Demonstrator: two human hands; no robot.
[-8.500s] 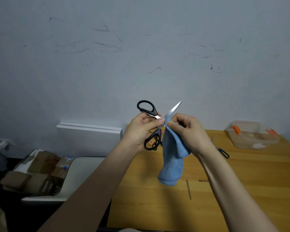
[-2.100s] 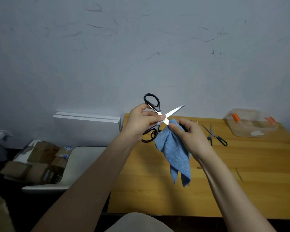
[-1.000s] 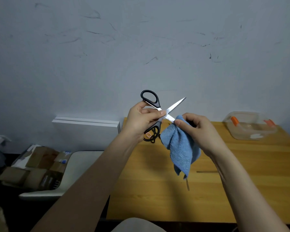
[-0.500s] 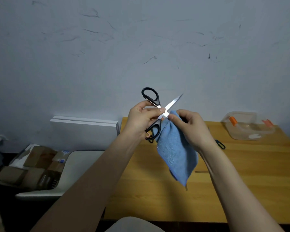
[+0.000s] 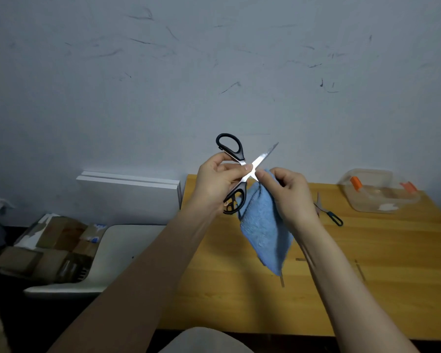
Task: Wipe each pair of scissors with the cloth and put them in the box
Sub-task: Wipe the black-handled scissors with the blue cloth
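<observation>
The left hand [image 5: 218, 182] is curled around the black-handled scissors [image 5: 239, 155] near the pivot, holding them above the table [image 5: 367, 276] with the blades spread in a cross. The right hand [image 5: 288, 197] pinches the blue cloth [image 5: 264, 225] around the lower blade, which the cloth hides. A smaller pair of scissors [image 5: 329, 214] lies behind that wrist, partly covered. The clear box [image 5: 377, 192] sits at the table's far right corner.

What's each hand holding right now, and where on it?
Left hand grips the open black-handled scissors around the pivot. Right hand pinches the blue cloth at its top edge, beside the pivot.
</observation>
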